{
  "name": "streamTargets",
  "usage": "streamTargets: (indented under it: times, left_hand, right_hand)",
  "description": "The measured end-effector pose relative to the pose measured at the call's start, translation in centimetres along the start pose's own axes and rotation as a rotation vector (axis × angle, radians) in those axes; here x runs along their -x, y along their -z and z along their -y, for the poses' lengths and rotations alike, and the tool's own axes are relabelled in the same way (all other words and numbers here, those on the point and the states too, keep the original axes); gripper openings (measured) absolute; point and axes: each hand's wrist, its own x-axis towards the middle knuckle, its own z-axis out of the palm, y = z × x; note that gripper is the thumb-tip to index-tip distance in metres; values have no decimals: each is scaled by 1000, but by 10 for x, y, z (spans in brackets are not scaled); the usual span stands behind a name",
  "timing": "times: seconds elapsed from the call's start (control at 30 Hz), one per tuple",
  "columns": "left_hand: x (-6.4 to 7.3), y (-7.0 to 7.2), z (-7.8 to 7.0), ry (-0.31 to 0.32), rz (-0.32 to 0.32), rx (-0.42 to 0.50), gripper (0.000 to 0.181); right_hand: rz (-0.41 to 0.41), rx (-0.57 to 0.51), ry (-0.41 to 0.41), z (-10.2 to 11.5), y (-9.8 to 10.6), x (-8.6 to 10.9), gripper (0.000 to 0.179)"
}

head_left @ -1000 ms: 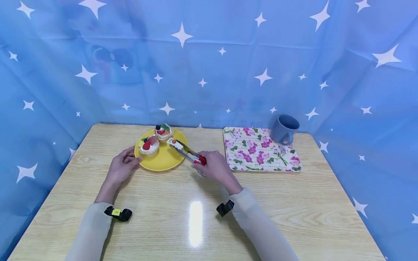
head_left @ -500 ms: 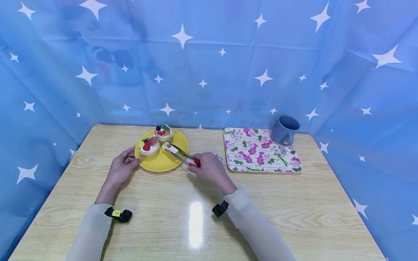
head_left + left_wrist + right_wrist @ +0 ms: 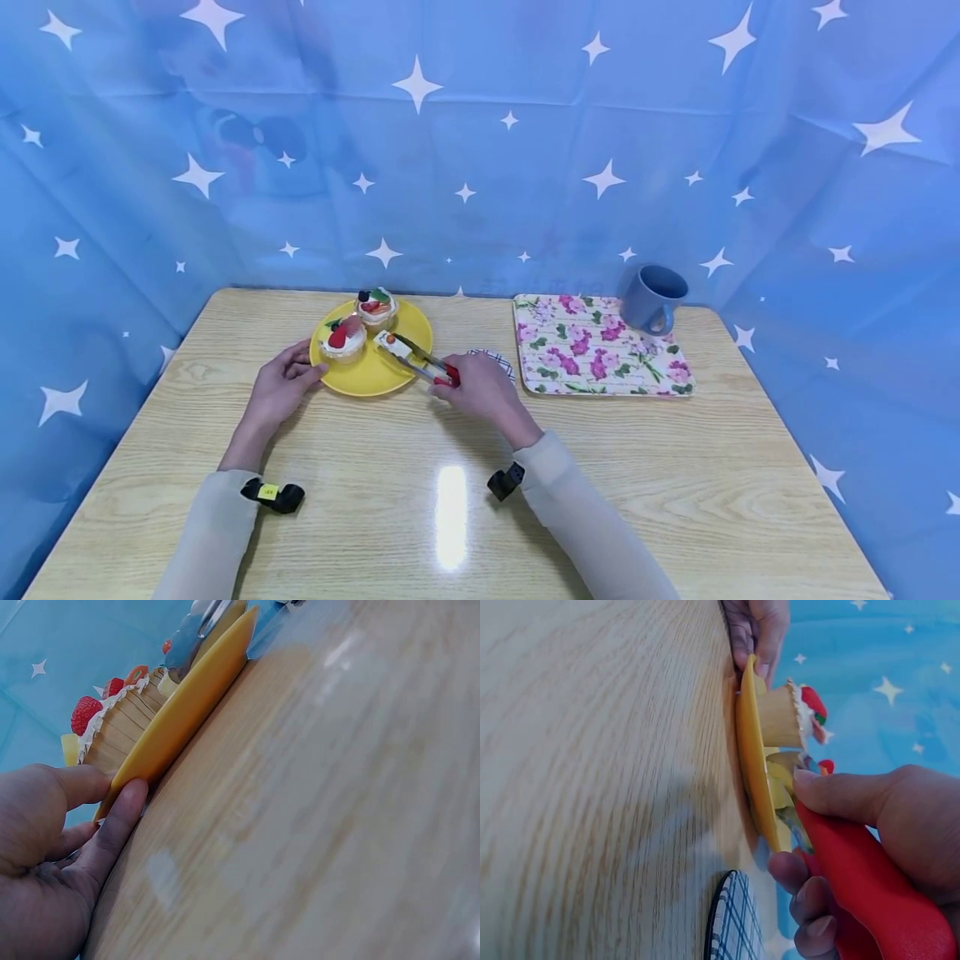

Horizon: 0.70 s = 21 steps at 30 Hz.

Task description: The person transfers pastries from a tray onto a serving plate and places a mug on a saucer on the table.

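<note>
My left hand (image 3: 279,387) pinches the near-left rim of a yellow plate (image 3: 367,379) between thumb and fingers, the thumb on the outer side in the left wrist view. Two cream-topped cupcakes stand on that plate: one with a strawberry (image 3: 342,337), one behind it with mixed fruit (image 3: 376,307). My right hand (image 3: 483,387) grips red-handled tongs (image 3: 431,367); their red handle (image 3: 877,885) fills the right wrist view's lower right. A small white cake piece (image 3: 387,342) with an orange dot lies between the tong tips, over the plate. Whether the tips touch it, I cannot tell.
A checkered round mat (image 3: 495,362) lies partly hidden behind my right hand. To the right is a floral tray (image 3: 573,354), with a blue-grey mug (image 3: 651,302) on its back right corner. A blue star-patterned curtain (image 3: 480,150) borders the wooden table (image 3: 360,500).
My right hand has shifted left with the tongs and the small cake piece, further over the plate. More of the checkered mat shows. The left hand has kept its place at the rim.
</note>
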Motion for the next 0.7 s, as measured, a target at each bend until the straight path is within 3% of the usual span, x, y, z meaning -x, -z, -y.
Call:
streamTargets:
  times: [0.7]
  left_hand:
    - [1, 0, -2, 4, -2, 3, 70]
  right_hand:
    - [-6, -12, -30, 0, 11, 12, 33]
